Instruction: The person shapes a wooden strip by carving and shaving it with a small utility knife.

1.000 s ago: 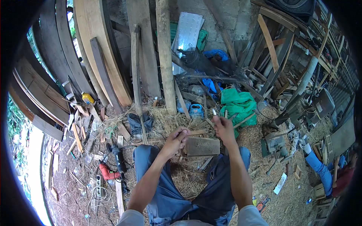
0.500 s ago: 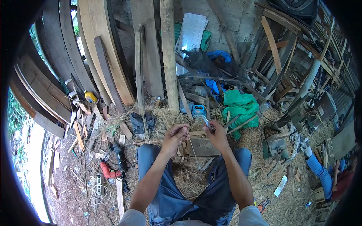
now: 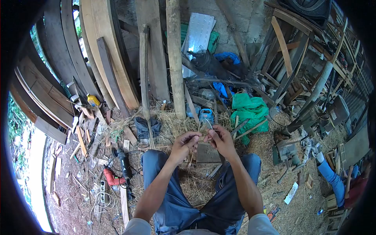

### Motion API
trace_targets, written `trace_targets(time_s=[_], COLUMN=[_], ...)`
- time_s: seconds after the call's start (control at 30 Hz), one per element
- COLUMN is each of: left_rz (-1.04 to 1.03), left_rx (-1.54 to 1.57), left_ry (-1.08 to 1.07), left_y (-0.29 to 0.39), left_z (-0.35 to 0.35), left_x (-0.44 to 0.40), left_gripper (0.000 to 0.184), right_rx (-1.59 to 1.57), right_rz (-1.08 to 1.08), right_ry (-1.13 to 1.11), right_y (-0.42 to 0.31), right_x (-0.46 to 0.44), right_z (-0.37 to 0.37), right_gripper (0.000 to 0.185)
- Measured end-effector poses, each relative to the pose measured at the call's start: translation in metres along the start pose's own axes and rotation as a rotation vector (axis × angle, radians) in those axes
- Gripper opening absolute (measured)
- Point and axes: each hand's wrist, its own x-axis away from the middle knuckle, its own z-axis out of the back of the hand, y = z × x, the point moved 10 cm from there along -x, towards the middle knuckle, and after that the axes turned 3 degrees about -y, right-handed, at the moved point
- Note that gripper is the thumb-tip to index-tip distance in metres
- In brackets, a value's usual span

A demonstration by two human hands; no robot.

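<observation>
My left hand (image 3: 181, 149) is closed in a pinch on a thin light-coloured strip (image 3: 191, 159), which looks like split bamboo or wood and hangs down between my knees. Close beside it, my right hand (image 3: 223, 144) grips a knife, its pale blade (image 3: 208, 124) pointing up and away from me. The knife's handle is hidden in my fingers. Both hands are nearly touching, above a wooden block (image 3: 207, 153) on the ground between my legs.
A red power drill (image 3: 113, 177), a dark power tool (image 3: 124, 162) and a power strip (image 3: 103, 192) lie at left. Ahead are a bamboo pole (image 3: 176, 70), a green sheet (image 3: 248, 107) and a blue container (image 3: 206, 116). At far right is another person's leg (image 3: 332, 174).
My right hand has moved slightly left, bringing the knife close to my left hand. The strip has swung from slanting right to slanting left below my left hand.
</observation>
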Motion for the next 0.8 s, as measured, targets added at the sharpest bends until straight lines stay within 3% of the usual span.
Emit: trace_targets(time_s=[0.23, 0.4, 0.43, 0.47, 0.57, 0.63, 0.7, 0.8], left_rz=[0.058, 0.140, 0.051, -0.039, -0.038, -0.085, -0.131, -0.091], left_rx=[-0.263, -0.317, -0.377, -0.435, -0.498, -0.394, -0.288, -0.510], left_ry=[-0.077, -0.122, -0.125, -0.127, -0.097, -0.043, 0.014, -0.012], left_y=[-0.010, -0.014, -0.013, -0.009, -0.009, -0.006, 0.004, 0.018], left_z=[-0.009, -0.008, -0.007, -0.008, -0.004, -0.003, -0.001, -0.008], left_x=[0.003, 0.007, 0.006, 0.005, 0.001, 0.001, 0.003, 0.010], left_gripper=[0.019, 0.018, 0.018, 0.017, 0.017, 0.016, 0.015, 0.015], right_rx=[-0.167, -0.329, -0.328, -0.336, -0.234, -0.223, -0.270, -0.247], right_rz=[-0.145, -0.062, -0.062, -0.085, -0.194, -0.313, -0.332, -0.293], right_ry=[-0.112, 0.172, 0.175, 0.135, 0.078, -0.192, -0.178, -0.184], right_y=[0.002, -0.005, -0.005, -0.003, 0.000, 0.008, 0.012, 0.006], right_x=[0.006, 0.004, 0.004, 0.005, 0.012, 0.018, 0.016, 0.011], right_z=[-0.008, 0.048, 0.048, 0.044, 0.018, -0.026, -0.025, -0.011], right_gripper=[0.028, 0.028, 0.028, 0.028, 0.029, 0.029, 0.028, 0.027])
